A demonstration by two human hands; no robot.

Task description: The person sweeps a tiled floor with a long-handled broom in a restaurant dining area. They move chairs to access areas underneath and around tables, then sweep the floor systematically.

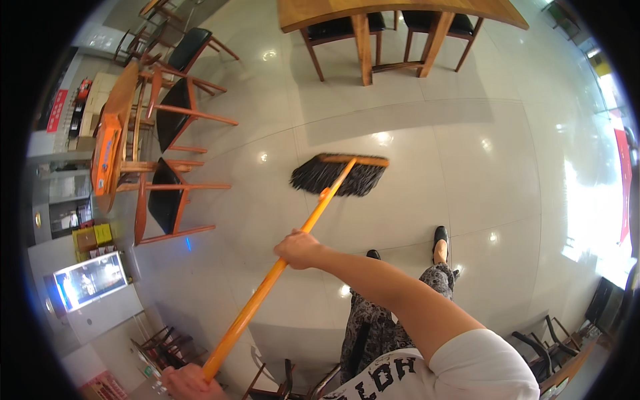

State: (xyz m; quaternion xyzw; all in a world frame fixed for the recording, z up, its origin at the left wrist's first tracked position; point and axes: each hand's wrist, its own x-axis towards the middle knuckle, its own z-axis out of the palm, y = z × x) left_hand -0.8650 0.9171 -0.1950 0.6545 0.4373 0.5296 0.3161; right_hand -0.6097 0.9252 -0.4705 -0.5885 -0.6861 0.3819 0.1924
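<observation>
A broom with an orange-yellow handle [253,303] slants from the lower left up to the middle of the view. Its wide head [340,175] has a wooden bar and long dark bristles, which seem to rest on the shiny tiled floor [400,213] ahead of my feet. My right hand [300,249] is wrapped round the handle about halfway along, with the arm stretched across in front of me. At the lower left, my left hand [192,382] closes round the handle's upper end. Part of that hand is cut off by the picture's dark rim.
Several dark-seated wooden chairs [177,113] stand at the left beside a wooden table [120,127] bearing an orange box [107,157]. Another wooden table [400,8] with chairs under it is ahead. A lit screen [90,280] is at the left; more chairs [547,347] are near at the lower right.
</observation>
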